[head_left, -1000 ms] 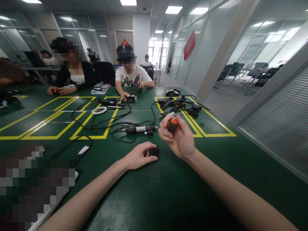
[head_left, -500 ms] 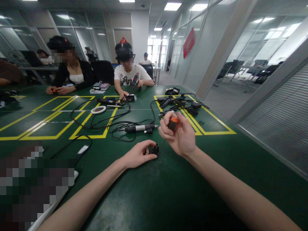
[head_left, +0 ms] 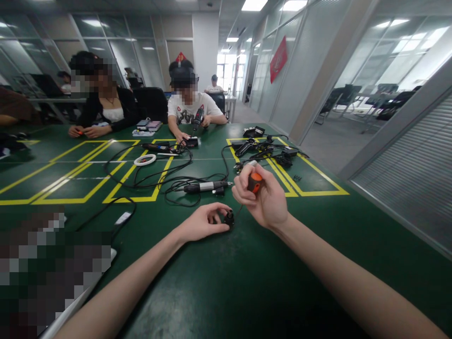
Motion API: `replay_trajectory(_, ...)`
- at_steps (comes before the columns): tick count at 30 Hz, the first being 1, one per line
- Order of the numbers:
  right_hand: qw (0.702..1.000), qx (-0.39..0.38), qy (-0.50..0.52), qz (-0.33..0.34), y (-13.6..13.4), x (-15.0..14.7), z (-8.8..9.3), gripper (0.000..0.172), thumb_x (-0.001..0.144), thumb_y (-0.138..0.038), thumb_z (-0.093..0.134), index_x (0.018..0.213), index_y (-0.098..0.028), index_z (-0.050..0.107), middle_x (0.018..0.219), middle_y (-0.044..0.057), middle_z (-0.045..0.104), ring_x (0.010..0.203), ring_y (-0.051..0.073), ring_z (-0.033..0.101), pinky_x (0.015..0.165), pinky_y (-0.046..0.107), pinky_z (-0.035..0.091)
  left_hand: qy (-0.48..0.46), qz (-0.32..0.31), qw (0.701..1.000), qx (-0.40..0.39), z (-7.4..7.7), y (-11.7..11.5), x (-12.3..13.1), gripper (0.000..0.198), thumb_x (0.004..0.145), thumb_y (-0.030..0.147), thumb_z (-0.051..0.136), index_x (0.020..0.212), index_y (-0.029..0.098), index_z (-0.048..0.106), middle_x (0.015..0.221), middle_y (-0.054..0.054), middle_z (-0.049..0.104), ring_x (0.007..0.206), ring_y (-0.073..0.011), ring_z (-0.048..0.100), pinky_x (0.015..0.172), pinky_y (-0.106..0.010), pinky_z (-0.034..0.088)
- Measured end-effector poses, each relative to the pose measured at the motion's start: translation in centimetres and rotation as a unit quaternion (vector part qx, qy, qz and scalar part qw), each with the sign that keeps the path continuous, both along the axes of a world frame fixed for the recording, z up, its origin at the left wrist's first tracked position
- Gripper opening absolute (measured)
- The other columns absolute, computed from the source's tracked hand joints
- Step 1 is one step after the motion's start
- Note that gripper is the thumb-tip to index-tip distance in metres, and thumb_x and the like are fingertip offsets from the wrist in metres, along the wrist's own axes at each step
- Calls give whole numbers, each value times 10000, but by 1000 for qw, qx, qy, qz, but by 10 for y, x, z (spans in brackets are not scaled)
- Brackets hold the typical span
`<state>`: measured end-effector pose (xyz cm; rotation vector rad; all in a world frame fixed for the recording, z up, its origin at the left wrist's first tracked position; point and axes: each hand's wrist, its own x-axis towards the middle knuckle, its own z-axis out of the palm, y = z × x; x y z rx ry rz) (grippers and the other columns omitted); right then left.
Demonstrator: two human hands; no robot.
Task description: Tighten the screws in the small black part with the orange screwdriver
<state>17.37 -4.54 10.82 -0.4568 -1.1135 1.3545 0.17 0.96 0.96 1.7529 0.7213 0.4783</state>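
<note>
My right hand (head_left: 263, 200) is closed around a screwdriver with an orange and black handle (head_left: 254, 181). Its thin shaft slants down and left to a small black part (head_left: 229, 218) on the green table (head_left: 247, 282). My left hand (head_left: 203, 222) pinches that black part from the left and holds it against the table top. Both forearms reach in from the bottom edge.
A black and silver rotary tool (head_left: 205, 187) with tangled cables lies just beyond my hands. More tools and adapters (head_left: 264, 151) sit at the right inside yellow tape lines. A white ring (head_left: 145, 160) lies farther left. Two people sit across the table, handling tools.
My hands stay on the screwdriver and the black part. The right hand's fingers have shifted slightly round the handle, and the view has drifted a little.
</note>
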Motion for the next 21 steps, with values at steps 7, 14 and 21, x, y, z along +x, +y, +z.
replay_trajectory(7, 1000, 17, -12, -14, 0, 1, -2, 361, 878, -491, 699, 744, -232, 488, 500, -105, 316, 435, 67, 160, 420, 211, 133, -40, 23, 995, -89, -1, 7, 0, 586, 560, 436, 949, 1007, 126, 732, 765, -3, 698, 653, -93, 594, 625, -217, 438)
replay_trajectory(14, 999, 21, -32, -8, 2, 5, 3, 413, 859, -440, 693, 590, -202, 491, 580, -45, 432, 461, 77, 340, 461, 257, 226, -57, 32, 991, -114, 0, 8, 0, 508, 521, 404, 973, 865, 119, 730, 737, -6, 725, 664, -96, 627, 678, -232, 485)
replay_trajectory(21, 999, 12, -17, -25, 3, 0, -1, 265, 850, -440, 732, 877, -228, 577, 605, -75, 485, 451, 75, 345, 478, 246, 235, -63, 33, 991, -116, -2, 8, -1, 432, 675, 426, 883, 941, 115, 747, 822, -55, 761, 717, -131, 656, 724, -271, 511)
